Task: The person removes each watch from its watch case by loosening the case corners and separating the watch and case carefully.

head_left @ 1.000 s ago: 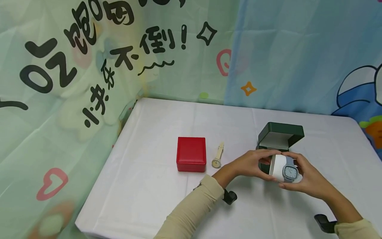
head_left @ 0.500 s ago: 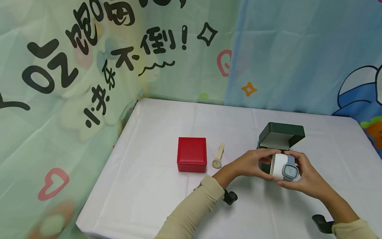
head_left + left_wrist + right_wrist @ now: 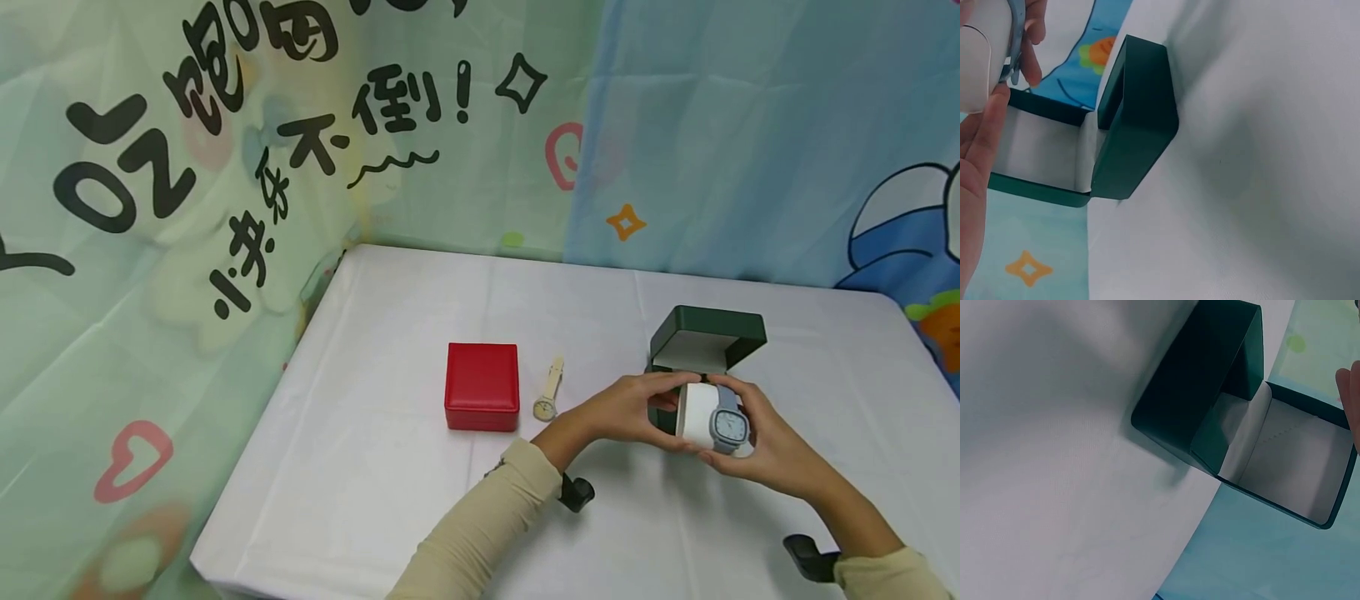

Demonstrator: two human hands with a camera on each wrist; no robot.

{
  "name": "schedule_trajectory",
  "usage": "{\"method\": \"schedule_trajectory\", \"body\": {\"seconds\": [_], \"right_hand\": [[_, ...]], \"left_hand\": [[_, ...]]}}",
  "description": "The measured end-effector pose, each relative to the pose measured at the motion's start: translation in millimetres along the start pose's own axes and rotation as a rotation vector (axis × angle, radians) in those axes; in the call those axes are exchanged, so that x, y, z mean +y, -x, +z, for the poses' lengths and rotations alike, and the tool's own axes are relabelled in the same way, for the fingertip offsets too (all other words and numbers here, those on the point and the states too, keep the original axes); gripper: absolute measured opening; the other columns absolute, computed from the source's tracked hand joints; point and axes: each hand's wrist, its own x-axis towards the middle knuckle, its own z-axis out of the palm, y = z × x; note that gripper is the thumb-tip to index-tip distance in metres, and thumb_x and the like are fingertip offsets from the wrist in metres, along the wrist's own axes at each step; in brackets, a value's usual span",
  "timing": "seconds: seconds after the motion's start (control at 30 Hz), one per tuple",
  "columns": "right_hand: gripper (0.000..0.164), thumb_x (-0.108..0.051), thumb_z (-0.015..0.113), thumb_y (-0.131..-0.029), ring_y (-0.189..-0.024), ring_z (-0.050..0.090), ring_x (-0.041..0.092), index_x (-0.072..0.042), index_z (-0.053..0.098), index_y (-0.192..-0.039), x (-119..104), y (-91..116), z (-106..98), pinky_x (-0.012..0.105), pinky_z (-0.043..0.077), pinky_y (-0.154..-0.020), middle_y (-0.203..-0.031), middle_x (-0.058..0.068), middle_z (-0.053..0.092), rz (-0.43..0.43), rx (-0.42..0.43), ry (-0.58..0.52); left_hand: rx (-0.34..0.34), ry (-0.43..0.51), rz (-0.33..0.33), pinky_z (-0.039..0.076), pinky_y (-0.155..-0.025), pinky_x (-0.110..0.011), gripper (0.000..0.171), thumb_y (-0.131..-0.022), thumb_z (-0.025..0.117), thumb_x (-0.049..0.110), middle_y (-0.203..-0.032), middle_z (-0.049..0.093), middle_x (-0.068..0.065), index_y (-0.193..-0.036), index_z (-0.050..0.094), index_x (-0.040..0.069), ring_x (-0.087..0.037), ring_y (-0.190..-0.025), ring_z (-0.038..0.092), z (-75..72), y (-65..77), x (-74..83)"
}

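A light blue wristwatch (image 3: 729, 425) is wrapped round a white watch cushion (image 3: 697, 410), raised in front of the green watch box (image 3: 708, 327). My left hand (image 3: 637, 408) grips the cushion's left end, thumb below and fingers on top. From the other side my right hand (image 3: 780, 433) holds the watch and cushion, its fingers curled over the strap. The green box stands with its lid up; in the right wrist view its white-lined inside (image 3: 1300, 459) shows nothing in it. Only a little of the right hand's fingers (image 3: 1352, 400) shows there.
A closed red box (image 3: 481, 386) stands left of the hands. Between it and my left forearm lies a cream wristwatch (image 3: 549, 392) stretched out on the white table (image 3: 390, 333). A printed cloth (image 3: 480, 192) hangs behind the table.
Both hands keep hold of the cushion and watch. These have shifted and tilted only very slightly; the boxes and the cream watch stay where they were.
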Motion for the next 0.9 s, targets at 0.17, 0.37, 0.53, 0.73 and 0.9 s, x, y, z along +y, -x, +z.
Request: {"method": "schedule_trajectory", "body": {"seconds": [0.17, 0.37, 0.53, 0.73, 0.9], "right_hand": [[0.101, 0.009, 0.080, -0.060, -0.097, 0.032, -0.013, 0.004, 0.022, -0.142, 2.1, 1.5, -1.2, 0.012, 0.040, -0.065, -0.129, -0.003, 0.030, -0.006, -0.012, -0.025], [0.102, 0.011, 0.080, -0.060, -0.100, 0.034, -0.012, 0.002, 0.022, -0.143, 4.5, 3.2, -2.1, 0.009, 0.040, -0.067, -0.124, -0.033, 0.020, -0.029, -0.013, -0.061], [0.105, 0.012, 0.079, -0.061, -0.100, 0.034, -0.013, -0.001, 0.019, -0.146, 5.0, 3.6, -2.9, 0.006, 0.039, -0.069, -0.125, -0.034, 0.019, -0.023, -0.030, -0.082], [0.110, 0.009, 0.080, -0.062, -0.105, 0.032, -0.015, -0.007, 0.015, -0.150, 6.9, 3.8, -5.1, 0.001, 0.034, -0.074, -0.130, -0.034, 0.018, -0.019, -0.059, -0.100], [0.104, 0.007, 0.081, -0.062, -0.105, 0.033, -0.013, -0.005, 0.022, -0.146, 8.8, 6.2, -5.8, 0.003, 0.035, -0.074, -0.130, -0.035, 0.022, -0.018, -0.071, -0.099]], "left_hand": [[-0.004, 0.006, -0.001, 0.038, -0.089, 0.000, 0.080, -0.075, 0.080, 0.016, -0.134, 0.054, -0.007, -0.143, 0.038, 0.006, -0.002, -0.109, 0.059, -0.1, 0.7, -0.2], [-0.008, 0.014, 0.004, 0.039, -0.089, -0.001, 0.080, -0.076, 0.079, 0.015, -0.134, 0.053, -0.008, -0.143, 0.038, 0.006, -0.003, -0.110, 0.059, 1.2, 0.2, -0.8], [-0.010, 0.024, 0.003, 0.039, -0.089, -0.001, 0.080, -0.076, 0.079, 0.015, -0.135, 0.053, -0.008, -0.143, 0.038, 0.006, -0.004, -0.110, 0.059, 0.1, 0.0, -1.0], [-0.014, 0.023, 0.015, 0.039, -0.089, -0.001, 0.079, -0.076, 0.079, 0.015, -0.136, 0.053, -0.008, -0.143, 0.038, 0.005, -0.004, -0.110, 0.059, -2.5, 0.6, -0.6], [-0.027, 0.056, 0.024, 0.040, -0.090, -0.002, 0.079, -0.076, 0.079, 0.012, -0.138, 0.051, -0.010, -0.143, 0.038, 0.004, -0.007, -0.111, 0.060, -1.2, 1.2, -0.2]]}}
